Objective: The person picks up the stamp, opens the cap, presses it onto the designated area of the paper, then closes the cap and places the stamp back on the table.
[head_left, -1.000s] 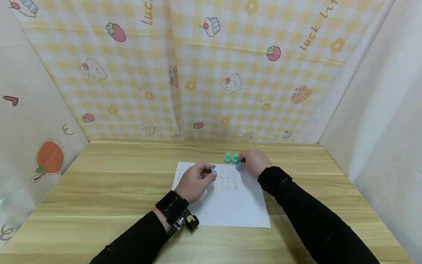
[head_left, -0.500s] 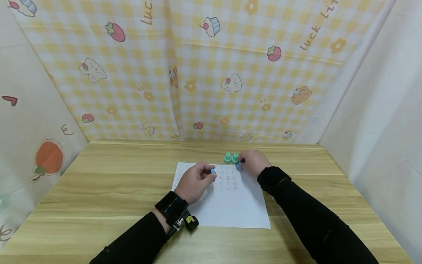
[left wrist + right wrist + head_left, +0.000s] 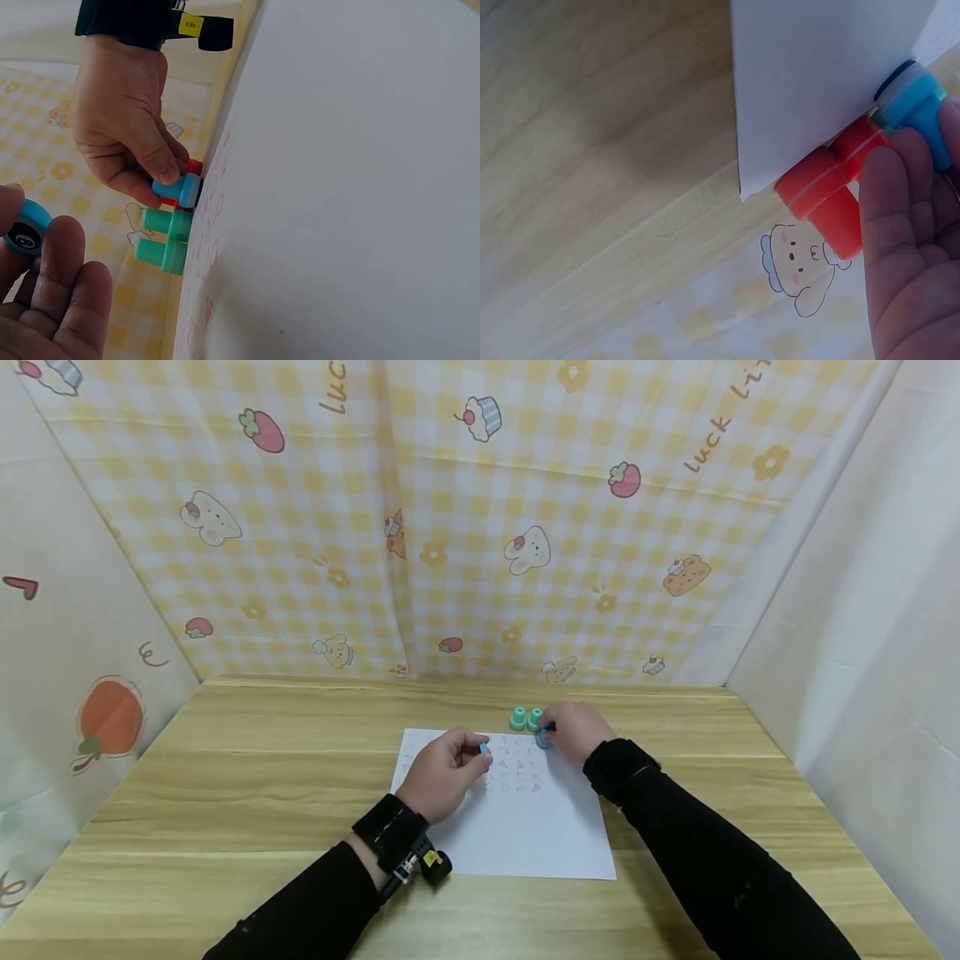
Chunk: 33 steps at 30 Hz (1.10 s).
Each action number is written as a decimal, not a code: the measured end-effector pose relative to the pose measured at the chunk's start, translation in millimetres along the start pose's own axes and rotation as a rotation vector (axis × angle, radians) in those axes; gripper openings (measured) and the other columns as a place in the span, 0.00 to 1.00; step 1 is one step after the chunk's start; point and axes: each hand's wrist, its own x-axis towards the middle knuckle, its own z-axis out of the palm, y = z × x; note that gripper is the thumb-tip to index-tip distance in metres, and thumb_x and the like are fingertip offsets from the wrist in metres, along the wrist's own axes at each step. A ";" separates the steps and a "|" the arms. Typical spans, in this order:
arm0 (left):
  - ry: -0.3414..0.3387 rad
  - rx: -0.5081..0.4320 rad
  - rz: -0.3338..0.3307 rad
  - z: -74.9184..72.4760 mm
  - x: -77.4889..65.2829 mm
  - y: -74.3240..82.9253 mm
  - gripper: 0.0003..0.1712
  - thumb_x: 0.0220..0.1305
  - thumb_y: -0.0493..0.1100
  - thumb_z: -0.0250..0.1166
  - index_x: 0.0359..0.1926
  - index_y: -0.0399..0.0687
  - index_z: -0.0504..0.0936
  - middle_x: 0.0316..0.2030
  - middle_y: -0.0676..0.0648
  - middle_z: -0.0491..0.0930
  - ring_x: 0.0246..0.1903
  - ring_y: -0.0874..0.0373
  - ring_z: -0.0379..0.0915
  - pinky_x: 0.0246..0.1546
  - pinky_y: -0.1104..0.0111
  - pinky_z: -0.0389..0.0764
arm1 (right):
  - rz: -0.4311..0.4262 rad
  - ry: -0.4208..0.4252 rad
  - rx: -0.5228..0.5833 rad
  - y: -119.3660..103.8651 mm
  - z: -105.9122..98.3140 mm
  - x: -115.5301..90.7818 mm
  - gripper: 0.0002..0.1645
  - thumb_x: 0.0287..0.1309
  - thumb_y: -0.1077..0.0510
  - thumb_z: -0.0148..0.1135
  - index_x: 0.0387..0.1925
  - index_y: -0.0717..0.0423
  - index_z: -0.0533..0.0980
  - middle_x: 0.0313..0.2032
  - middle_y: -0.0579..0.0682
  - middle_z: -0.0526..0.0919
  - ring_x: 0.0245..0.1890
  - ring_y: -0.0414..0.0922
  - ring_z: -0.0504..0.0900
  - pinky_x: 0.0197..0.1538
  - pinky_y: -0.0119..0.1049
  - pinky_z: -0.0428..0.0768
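The right hand [image 3: 577, 732] pinches a blue stamp [image 3: 921, 107] by its thin top. The fat end is below the fingertips, at the far right part of the white paper [image 3: 540, 835], and it looks like it touches there. The left hand [image 3: 442, 772] pinches a little blue round piece [image 3: 28, 234], maybe the stamp's cap. I can't tell if that hand leans on the sheet.

To stamp well, I think the right fingers should push straight down, nice and even, then lift straight up. If the stamp tips or slides, the picture could come out smudgy. Two green stamps [image 3: 518, 721] stand just left of the right fingertips, and two red stamps [image 3: 808, 186] are close beside that hand's other fingers, so small, careful moves seem best, or one might get bumped. Rows of red marks [image 3: 520, 775] lie between the two hands' fingers; the left hand had better not rub them, in case the ink is wet.
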 end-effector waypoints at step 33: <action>-0.001 0.027 0.004 0.9 0.3 2.0 0.14 0.75 0.40 0.65 0.57 0.39 0.83 0.39 0.50 0.86 0.37 0.62 0.80 0.33 0.74 0.77 | -0.033 0.021 -0.045 -3.3 3.5 -0.7 0.11 0.64 0.66 0.71 0.47 0.58 0.89 0.48 0.55 0.91 0.53 0.52 0.88 0.59 0.47 0.85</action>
